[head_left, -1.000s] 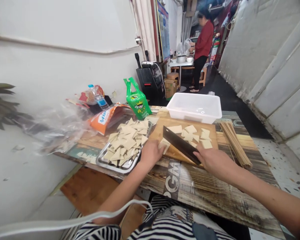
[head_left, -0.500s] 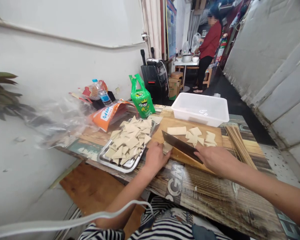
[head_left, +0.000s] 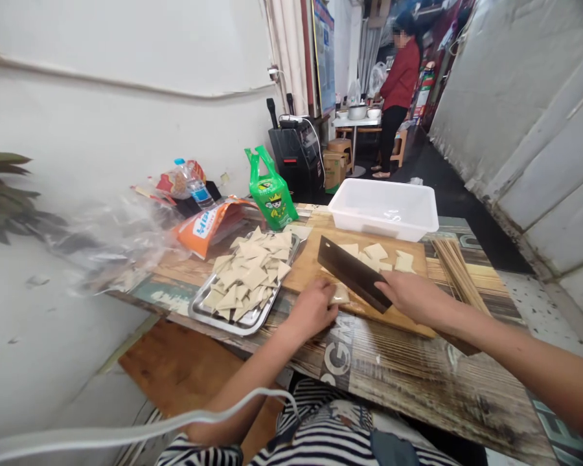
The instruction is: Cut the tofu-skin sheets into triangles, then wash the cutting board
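Note:
My right hand (head_left: 411,296) is closed around the handle of a cleaver (head_left: 350,272), whose dark blade slants up to the left above the wooden cutting board (head_left: 304,262). By the board's near left edge, my left hand (head_left: 315,305) has its fingers curled at a pale piece of what looks like tofu sheet (head_left: 340,294), just left of the blade. Beyond the cleaver lie several cut pale pieces (head_left: 376,251), partly hidden by the blade. A metal tray (head_left: 245,329) left of my left hand carries a heap of similar flat pieces (head_left: 252,275).
A white plastic box (head_left: 383,207) stands at the board's far edge. Bamboo skewers (head_left: 459,272) lie to the right. Behind the tray are a green bag (head_left: 273,197), an orange packet (head_left: 206,230) and a water bottle (head_left: 197,184). Further back stands a person in red (head_left: 401,77).
The cleaver has lifted and turned, showing more of its blade face. My left hand has shifted right and nearer to me with the pale piece.

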Demonstrator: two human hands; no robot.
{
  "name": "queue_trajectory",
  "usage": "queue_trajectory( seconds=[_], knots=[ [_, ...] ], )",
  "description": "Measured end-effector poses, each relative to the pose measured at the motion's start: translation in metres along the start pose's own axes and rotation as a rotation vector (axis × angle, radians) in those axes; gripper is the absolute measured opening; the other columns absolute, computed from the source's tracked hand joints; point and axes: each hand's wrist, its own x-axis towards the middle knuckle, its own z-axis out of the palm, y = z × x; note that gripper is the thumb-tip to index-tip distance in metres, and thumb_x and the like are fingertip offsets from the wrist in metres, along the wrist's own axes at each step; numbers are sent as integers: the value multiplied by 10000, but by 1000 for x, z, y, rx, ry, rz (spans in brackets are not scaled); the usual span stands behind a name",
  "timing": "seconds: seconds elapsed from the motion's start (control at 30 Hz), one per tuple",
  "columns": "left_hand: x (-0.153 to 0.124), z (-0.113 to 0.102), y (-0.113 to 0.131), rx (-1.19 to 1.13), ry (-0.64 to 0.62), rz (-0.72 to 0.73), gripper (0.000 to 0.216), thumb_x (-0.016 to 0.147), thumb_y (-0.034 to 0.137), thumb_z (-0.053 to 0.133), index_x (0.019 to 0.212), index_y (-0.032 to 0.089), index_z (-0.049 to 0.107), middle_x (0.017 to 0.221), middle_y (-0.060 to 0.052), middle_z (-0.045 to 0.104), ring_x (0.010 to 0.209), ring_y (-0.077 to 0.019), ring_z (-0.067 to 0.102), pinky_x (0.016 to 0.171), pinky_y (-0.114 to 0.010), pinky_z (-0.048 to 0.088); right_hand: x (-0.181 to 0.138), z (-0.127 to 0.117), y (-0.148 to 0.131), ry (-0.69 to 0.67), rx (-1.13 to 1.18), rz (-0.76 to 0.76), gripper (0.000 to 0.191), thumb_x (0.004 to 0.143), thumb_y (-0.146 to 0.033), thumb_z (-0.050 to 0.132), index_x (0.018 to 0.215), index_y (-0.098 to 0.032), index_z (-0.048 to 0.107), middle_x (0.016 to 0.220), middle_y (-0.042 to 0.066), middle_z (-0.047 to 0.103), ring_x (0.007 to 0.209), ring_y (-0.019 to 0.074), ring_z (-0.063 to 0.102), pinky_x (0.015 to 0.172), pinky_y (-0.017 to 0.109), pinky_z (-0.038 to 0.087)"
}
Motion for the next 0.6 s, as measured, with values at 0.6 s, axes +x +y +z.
queue_trajectory(
  seconds=[0.6],
  knots=[
    [-17,28,11,2,172,104,271,931,162,388,1045,142,633,1049,-98,637,956,-200,555,868,-333,477,-51,-10,9,-8,-149,-48,315,969,-359,283,865,-185,524,588,61,638,517,230,620,431,268,186]
  ],
)
